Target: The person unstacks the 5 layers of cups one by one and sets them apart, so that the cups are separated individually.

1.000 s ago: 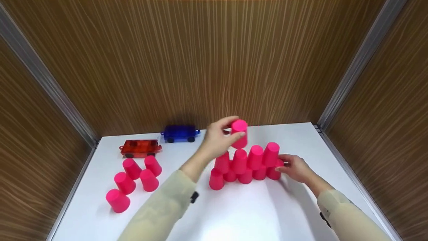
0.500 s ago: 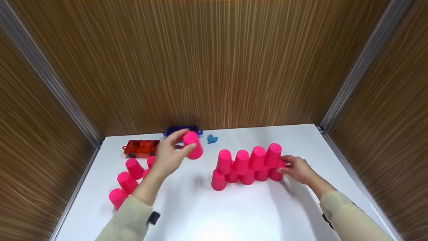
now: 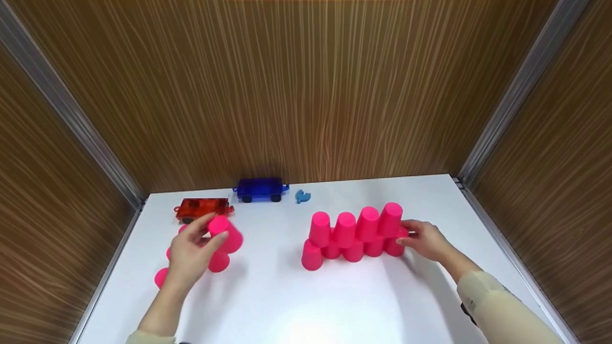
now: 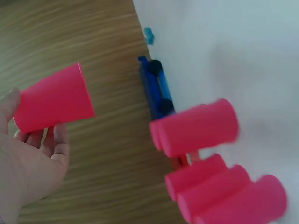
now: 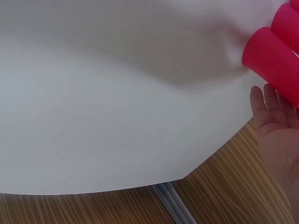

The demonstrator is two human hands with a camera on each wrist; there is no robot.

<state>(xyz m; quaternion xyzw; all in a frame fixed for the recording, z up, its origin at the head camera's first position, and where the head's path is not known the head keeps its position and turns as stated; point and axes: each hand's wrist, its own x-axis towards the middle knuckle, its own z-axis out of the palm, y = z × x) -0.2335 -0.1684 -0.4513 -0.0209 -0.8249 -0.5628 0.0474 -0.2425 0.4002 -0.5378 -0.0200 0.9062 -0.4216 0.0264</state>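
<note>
My left hand (image 3: 189, 255) grips a pink cup (image 3: 226, 235) between thumb and fingers, with its base facing up. The held cup is in the air above several loose pink cups (image 3: 219, 262) on the left of the table, and hand and cup hide part of them. In the left wrist view this held cup (image 4: 55, 99) lies across the fingers. On the right, pink cups stand upside down in two tiers (image 3: 345, 231). My right hand (image 3: 425, 240) is at the lower tier's right end, thumb in front and fingers behind the end cup (image 5: 271, 63), fingers fairly straight.
A red transparent toy wagon (image 3: 203, 207) stands just behind the loose cups. Beside it at the back wall is a blue toy wagon (image 3: 260, 188), then a small light-blue piece (image 3: 302, 196). Wood-grain panels enclose the white table (image 3: 287, 306) at the back and sides.
My left hand has carried the pink cup from above the tiers leftward and down to the loose cups. The light-blue piece has come into sight. My right hand stays at the tiers' end.
</note>
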